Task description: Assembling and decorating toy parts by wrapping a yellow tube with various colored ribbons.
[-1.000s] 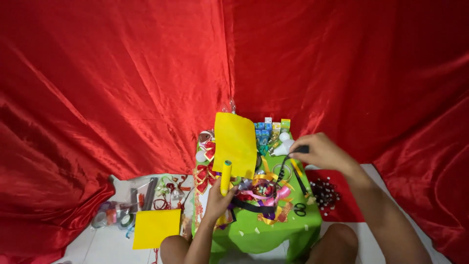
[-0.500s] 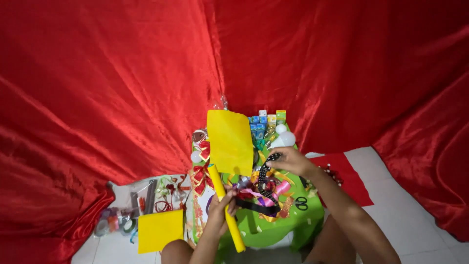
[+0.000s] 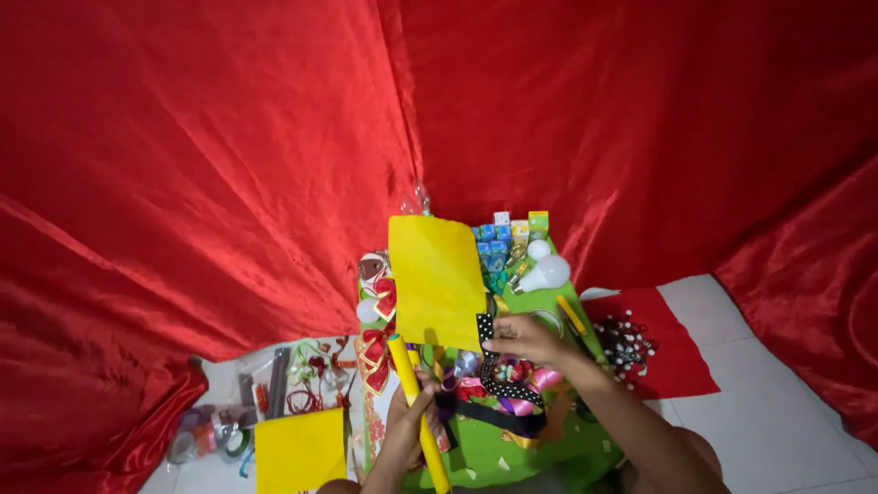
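Nearest the camera, a yellow sheet (image 3: 299,450) lies flat on the floor beside clear bags of ribbon spools (image 3: 208,437). The left hand (image 3: 407,426) wraps closed around a rolled yellow tube (image 3: 417,412), which runs tilted over the green table (image 3: 512,450). The right hand (image 3: 529,338) pinches a black polka-dot ribbon (image 3: 501,375) that hangs over a pile of bright ribbons. Behind stands a large yellow sheet (image 3: 437,282); past it sit small blue and green boxes (image 3: 508,233) and a white bulb (image 3: 542,273) before the red curtain (image 3: 229,165).
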